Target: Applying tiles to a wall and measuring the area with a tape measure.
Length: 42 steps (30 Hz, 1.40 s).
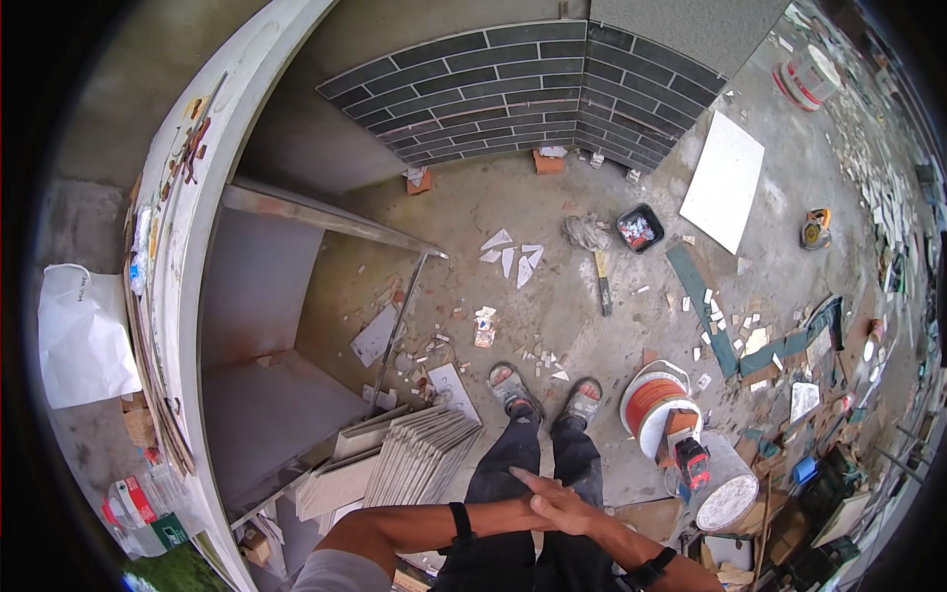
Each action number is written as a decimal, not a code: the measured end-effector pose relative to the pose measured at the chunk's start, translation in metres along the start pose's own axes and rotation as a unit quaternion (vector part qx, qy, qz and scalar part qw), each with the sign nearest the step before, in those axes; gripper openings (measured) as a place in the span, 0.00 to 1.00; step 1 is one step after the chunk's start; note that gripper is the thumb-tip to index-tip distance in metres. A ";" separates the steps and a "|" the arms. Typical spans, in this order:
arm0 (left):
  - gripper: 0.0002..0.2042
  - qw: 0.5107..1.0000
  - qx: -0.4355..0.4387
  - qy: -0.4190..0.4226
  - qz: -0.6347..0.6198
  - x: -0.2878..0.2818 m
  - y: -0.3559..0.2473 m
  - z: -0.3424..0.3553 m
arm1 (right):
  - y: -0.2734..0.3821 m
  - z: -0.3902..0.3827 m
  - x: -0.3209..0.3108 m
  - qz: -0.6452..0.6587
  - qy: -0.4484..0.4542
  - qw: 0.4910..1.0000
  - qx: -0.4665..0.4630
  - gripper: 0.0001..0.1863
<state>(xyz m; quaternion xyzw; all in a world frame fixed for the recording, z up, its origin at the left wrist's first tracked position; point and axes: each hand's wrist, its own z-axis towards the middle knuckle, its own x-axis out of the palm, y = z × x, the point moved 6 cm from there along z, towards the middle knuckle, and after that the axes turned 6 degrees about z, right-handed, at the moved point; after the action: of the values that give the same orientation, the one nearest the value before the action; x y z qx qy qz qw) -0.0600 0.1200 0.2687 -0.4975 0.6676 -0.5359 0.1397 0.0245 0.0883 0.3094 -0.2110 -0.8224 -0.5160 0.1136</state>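
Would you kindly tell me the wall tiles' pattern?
The wall tiles form a staggered brick-like pattern, dark grey with pale lines, best seen in the head view.

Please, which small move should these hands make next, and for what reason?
Probably lift the bare right hand off the bare left wrist: it lies across it, nothing visible in its grasp, and the leaning row of thin, pale, rectangular tiles stands nearby.

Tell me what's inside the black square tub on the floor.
The black tub holds a loose heap of small pieces, mostly white with some red, too small to identify. Whatever lies beneath them, including the tub's bottom, is covered.
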 end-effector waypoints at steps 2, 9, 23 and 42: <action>0.23 0.984 0.005 0.020 0.175 -0.009 -0.041 0.014 | 0.008 -0.006 0.002 0.003 0.007 1.000 -0.008 0.43; 0.11 0.860 0.036 0.179 0.477 0.014 -0.074 0.044 | -0.019 -0.036 -0.034 0.132 -0.029 0.987 0.092 0.53; 0.07 0.780 0.525 -0.116 0.321 0.041 -0.345 0.036 | 0.064 0.032 0.054 0.556 0.099 0.824 0.044 0.54; 0.08 0.792 0.514 -0.108 0.311 0.061 -0.331 0.044 | 0.080 0.025 0.069 0.556 0.134 0.819 0.051 0.51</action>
<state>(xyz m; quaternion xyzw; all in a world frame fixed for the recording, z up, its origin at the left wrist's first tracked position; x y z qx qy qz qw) 0.1139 0.0683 0.5558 -0.1724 0.3930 -0.6703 0.6054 0.0011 0.1566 0.3904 -0.5548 -0.5676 -0.3455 0.5008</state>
